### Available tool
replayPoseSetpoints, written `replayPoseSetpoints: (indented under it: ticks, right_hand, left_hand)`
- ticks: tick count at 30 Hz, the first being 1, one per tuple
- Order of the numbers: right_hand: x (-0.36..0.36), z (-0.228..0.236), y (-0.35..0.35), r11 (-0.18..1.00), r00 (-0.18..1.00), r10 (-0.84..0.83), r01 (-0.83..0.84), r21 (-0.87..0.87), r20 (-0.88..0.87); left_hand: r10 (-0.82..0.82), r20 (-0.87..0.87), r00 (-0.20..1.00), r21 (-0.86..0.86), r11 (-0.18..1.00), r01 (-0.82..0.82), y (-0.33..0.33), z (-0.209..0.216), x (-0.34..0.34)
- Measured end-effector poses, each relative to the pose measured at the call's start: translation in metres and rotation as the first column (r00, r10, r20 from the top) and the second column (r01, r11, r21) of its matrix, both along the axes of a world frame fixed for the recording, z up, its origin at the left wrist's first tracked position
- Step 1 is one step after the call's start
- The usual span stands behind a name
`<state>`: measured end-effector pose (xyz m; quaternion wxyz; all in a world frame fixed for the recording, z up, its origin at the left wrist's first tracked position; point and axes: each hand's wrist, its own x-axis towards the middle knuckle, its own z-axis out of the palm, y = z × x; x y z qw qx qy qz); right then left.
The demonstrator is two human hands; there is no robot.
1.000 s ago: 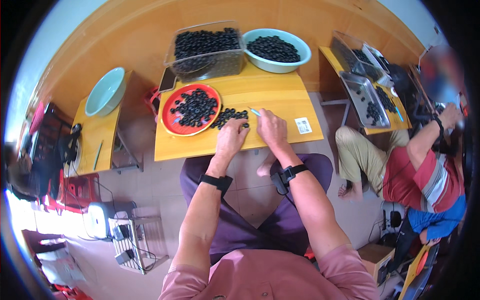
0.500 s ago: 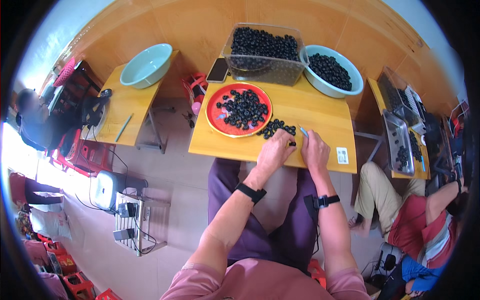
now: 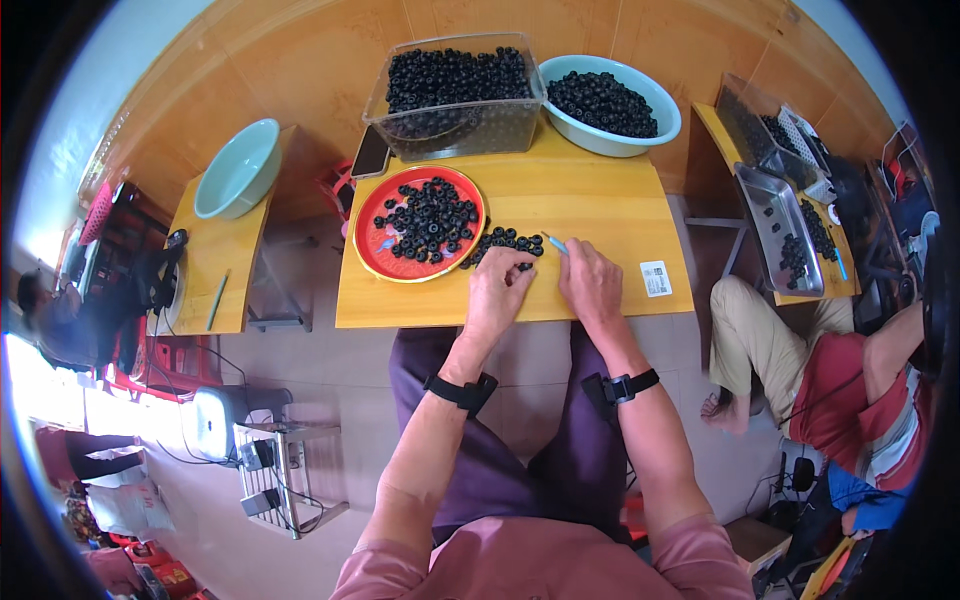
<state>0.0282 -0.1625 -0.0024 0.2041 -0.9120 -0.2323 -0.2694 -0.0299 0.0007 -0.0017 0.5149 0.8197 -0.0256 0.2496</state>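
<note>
Near the front of the yellow table, my left hand (image 3: 497,292) is closed, thumb and forefinger pinching a small black round piece (image 3: 525,266). My right hand (image 3: 592,284) grips a light blue pen-shaped tool (image 3: 556,243) whose thin tip points up and left. The two hands are apart. Just beyond my left fingers lies a loose pile of black bead-like round pieces (image 3: 510,238), several with a visible hole. Left of the pile sits a red round tray (image 3: 374,212) with a gold rim, holding many of the same pieces.
At the table's (image 3: 590,205) back stand a clear plastic bin (image 3: 455,143) and a light blue basin (image 3: 610,146), both full of black pieces. A phone (image 3: 371,152) lies beside the bin. A label (image 3: 655,279) is at the right. Another person (image 3: 830,410) sits at right.
The whole view has shifted, so the table and its things appear farther left and slightly higher. My hands keep the same grips over the table front.
</note>
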Motion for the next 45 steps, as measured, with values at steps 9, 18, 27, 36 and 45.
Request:
replayPoseSetpoints:
  ticks: [9, 18, 27, 36, 45]
  right_hand:
    - [-0.005, -0.001, -0.001, 0.997, 1.0, 0.026, -0.026, 0.069, -0.001]
    - [-0.009, 0.001, -0.005, 0.977, 0.98, 0.196, -0.199, 0.081, 0.037]
    - [-0.009, 0.003, -0.004, 0.972, 0.972, 0.232, -0.233, 0.018, 0.045]
    - [-0.009, 0.001, -0.005, 0.97, 0.969, 0.242, -0.242, -0.013, 0.055]
    - [-0.01, 0.003, -0.005, 0.972, 0.971, 0.235, -0.234, -0.031, 0.042]
  left_hand:
    - [0.065, -0.128, 0.99, -0.068, 0.995, -0.074, -0.004, 0.001, 0.012]
    - [0.033, -0.171, 0.985, -0.209, 0.975, -0.069, -0.005, -0.006, 0.013]
    - [0.022, -0.167, 0.986, -0.271, 0.96, -0.067, -0.004, -0.001, 0.011]
    - [0.023, -0.194, 0.981, -0.255, 0.964, -0.074, -0.004, 0.0, 0.01]
    - [0.034, -0.178, 0.983, -0.214, 0.974, -0.073, -0.004, -0.002, 0.011]
